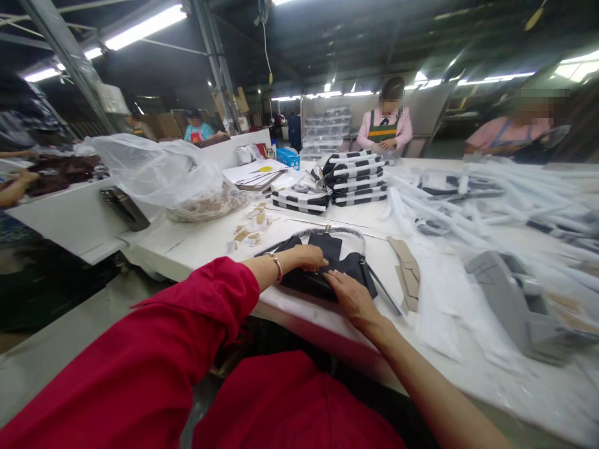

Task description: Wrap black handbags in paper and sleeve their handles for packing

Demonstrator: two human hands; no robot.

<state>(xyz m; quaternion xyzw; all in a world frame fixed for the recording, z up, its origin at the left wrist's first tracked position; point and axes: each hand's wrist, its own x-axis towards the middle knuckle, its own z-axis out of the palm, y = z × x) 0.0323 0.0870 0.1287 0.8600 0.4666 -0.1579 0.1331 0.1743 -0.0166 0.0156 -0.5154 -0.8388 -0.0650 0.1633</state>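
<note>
Around you is a strip-lit workshop, and a long white worktop (196,237) runs in front of you, with a co-worker (386,131) in a striped apron on its far side. A big clear plastic sack (163,171) slumps to your left; beyond the middle stands a stack of black-and-white banded bundles (358,181), and a grey tape dispenser (505,299) sits to your right. Directly before you, at the worktop's near edge, the black handbag (304,284) lies with its handle looped away from you, just left of some folded brown card (408,274). Your right hand (349,293) rests on it, fingers extended and gripping nothing; your left hand (309,257) has its fingers curled in at the bag's middle, though you cannot tell from here whether they pinch anything. Keep that right palm light but steady so the bag doesn't slide, work with the left fingertips rather than the nails, and mind that your bracelet (277,268) doesn't scuff the surface. The white print on the blue box (287,158) is too small to read, and the scattered paper tags (253,234) show no legible label.
</note>
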